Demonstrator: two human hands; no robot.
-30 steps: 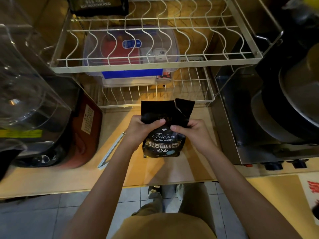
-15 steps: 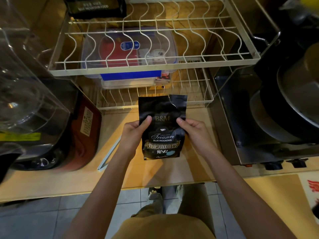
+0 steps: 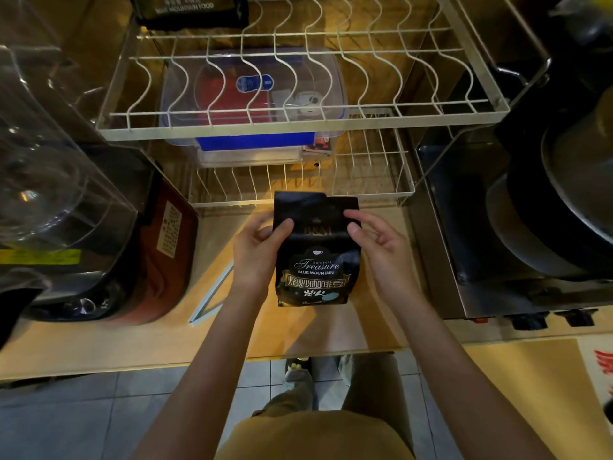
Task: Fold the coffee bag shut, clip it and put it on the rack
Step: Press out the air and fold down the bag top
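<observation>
A black coffee bag (image 3: 316,260) with gold and white lettering stands upright on the wooden counter, its top flattened and unfolded. My left hand (image 3: 257,252) grips its left edge, thumb on the front. My right hand (image 3: 378,247) pinches the upper right edge with thumb and fingertips. A long pale blue clip (image 3: 212,297) lies on the counter to the left of my left wrist. The white wire rack (image 3: 298,126) has two tiers right behind the bag.
A clear plastic box (image 3: 252,97) with a blue base sits on the rack's lower tier. Another black bag (image 3: 189,9) lies at the rack's top left. A red-brown appliance (image 3: 156,260) stands left, a steel stove (image 3: 497,244) with pans right.
The bag's crumpled top has been straightened and flattened. Both hands slid from its middle up to its upper edges, and the bag stands slightly further back.
</observation>
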